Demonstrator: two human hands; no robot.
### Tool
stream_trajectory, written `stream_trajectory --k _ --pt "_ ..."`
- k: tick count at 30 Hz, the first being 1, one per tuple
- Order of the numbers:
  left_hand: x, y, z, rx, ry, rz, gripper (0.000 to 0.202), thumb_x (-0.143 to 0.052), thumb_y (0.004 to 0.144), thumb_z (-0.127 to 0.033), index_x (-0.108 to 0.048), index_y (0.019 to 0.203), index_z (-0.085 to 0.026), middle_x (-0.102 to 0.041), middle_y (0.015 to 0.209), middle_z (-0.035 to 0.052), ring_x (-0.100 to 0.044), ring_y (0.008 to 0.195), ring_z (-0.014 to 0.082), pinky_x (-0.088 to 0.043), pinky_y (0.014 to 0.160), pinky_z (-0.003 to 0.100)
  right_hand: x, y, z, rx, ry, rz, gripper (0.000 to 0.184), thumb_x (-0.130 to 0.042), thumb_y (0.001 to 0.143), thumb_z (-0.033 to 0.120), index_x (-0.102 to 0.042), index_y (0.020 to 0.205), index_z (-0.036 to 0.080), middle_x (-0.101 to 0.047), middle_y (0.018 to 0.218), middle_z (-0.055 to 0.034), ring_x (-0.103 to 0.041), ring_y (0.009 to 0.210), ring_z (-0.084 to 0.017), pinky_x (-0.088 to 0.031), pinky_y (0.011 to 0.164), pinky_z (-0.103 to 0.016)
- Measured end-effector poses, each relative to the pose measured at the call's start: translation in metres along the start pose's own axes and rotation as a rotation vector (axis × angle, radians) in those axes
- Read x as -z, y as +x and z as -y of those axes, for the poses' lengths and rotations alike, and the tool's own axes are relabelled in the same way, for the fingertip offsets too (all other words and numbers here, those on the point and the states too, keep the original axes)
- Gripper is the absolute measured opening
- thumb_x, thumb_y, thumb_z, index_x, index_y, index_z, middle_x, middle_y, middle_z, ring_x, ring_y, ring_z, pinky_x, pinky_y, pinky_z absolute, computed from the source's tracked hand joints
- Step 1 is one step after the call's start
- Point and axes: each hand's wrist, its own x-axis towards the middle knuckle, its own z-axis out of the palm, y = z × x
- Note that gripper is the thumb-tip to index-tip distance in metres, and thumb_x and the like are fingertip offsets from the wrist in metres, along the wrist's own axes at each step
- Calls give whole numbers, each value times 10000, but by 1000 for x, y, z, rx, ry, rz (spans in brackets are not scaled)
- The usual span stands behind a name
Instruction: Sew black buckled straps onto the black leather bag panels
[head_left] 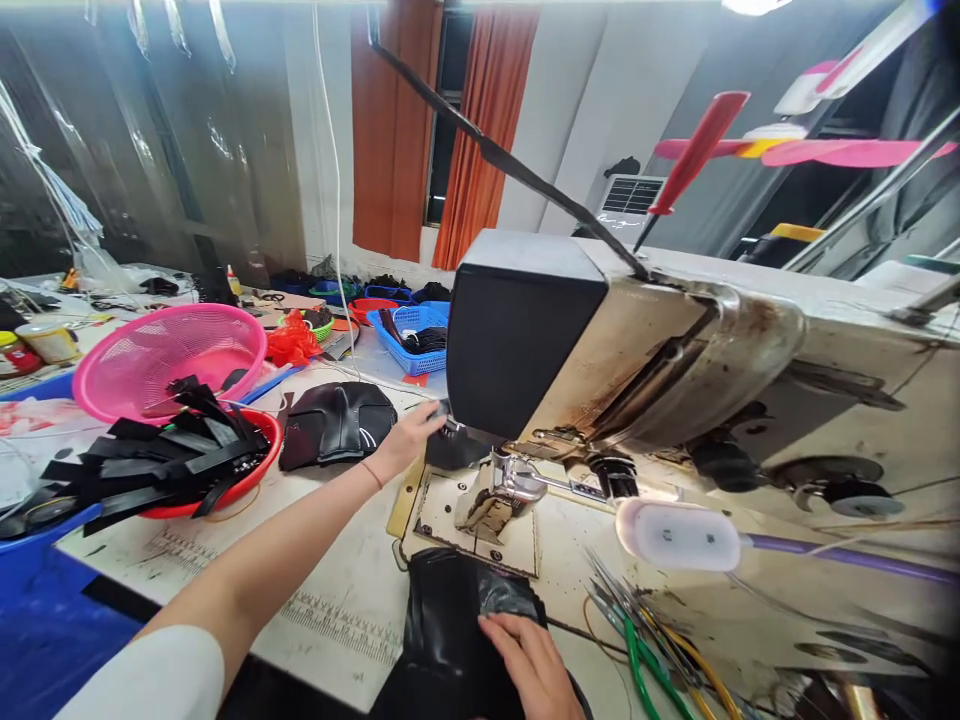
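Note:
My left hand (411, 440) reaches past the sewing machine's needle area, its fingers closed at the edge of a small black leather piece (454, 446) behind the machine bed. The fingertips partly merge with the dark material. In front of the machine lies a larger black leather piece (442, 630) with folded seams. Resting on its right side is my right hand (529, 660), fingers stretched out and lying flat. The sewing machine (532, 350) stands over the metal plate (439, 510) between both hands. A stitched black leather piece (341, 425) sits left of my left hand.
A red bowl (276, 440) holds black strips, near a pink basket (172, 335). Farther back stands a blue basket (386, 340). Green-handled scissors (637, 665) and other tools lie right of my right hand, below a lamp (679, 535). A ruler scale (337, 625) marks the table.

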Motion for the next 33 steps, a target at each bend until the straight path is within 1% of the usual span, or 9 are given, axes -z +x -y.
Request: stream_trajectory --k 4,7,9,12,14,17,20,23,33 --pt "3 -62 -12 104 95 110 232 -491 882 -230 -693 956 -144 -664 1092 153 -577 1098 269 -434 960 445 9 8 5 75 -36 39 672 -837 639 353 -584 1239 186 -670 1104 -120 -668 989 -264 -578 827 -316" --pt "4 -95 -50 220 70 331 349 -592 829 -458 -672 672 -156 -652 696 57 -620 724 207 -469 695 304 16 13 17 103 -76 -41 622 -809 681 327 -576 1235 167 -653 1130 -145 -645 1026 -288 -571 854 -380" --pt "7 -102 -80 396 -81 607 405 -635 765 -530 -633 604 -158 -599 595 10 -562 603 163 -401 570 260 22 16 24 147 -126 -100 572 -774 731 329 -577 1243 167 -656 1127 -152 -635 1037 -300 -553 880 -424" --pt "17 -91 -118 675 -480 605 315 -719 674 -452 -650 713 -147 -636 677 0 -574 656 154 -404 580 240 39 22 26 198 -145 -137 547 -765 744 354 -595 1249 230 -672 1122 -117 -634 1044 -303 -498 962 -471" --pt "24 -80 -137 783 -767 579 269 -755 627 -343 -672 782 -140 -680 763 18 -614 725 167 -453 651 252 57 28 20 7 -52 -180 631 -786 699 446 -583 1270 272 -646 1209 -109 -593 1133 -341 -435 1029 -523" --pt "31 -68 -157 840 -996 581 308 -775 568 -211 -712 861 -137 -721 864 53 -651 816 194 -494 758 291 84 39 4 -712 269 -251 809 -775 628 576 -537 1319 231 -579 1331 -159 -545 1199 -403 -419 1025 -574" --pt "34 -62 -168 855 -1099 589 398 -767 552 -157 -730 948 -142 -735 952 82 -668 893 225 -506 828 328 102 48 -6 -1152 921 24 777 -761 628 579 -585 1264 169 -637 1266 -180 -610 1127 -384 -477 974 -524" --pt "31 -57 -171 905 -1118 575 402 -764 577 -183 -729 974 -131 -737 970 112 -681 877 244 -521 801 346 107 56 -1 -1166 1264 144 706 -800 619 505 -620 1227 195 -654 1267 -134 -596 1167 -358 -457 1007 -491" --pt "10 -25 -158 979 -928 363 164 -746 617 -247 -635 703 -163 -652 598 12 -619 544 181 -475 501 280 102 93 9 -1245 1283 -90 608 -803 574 480 -697 1095 185 -745 1065 -102 -665 1045 -355 -460 998 -490"
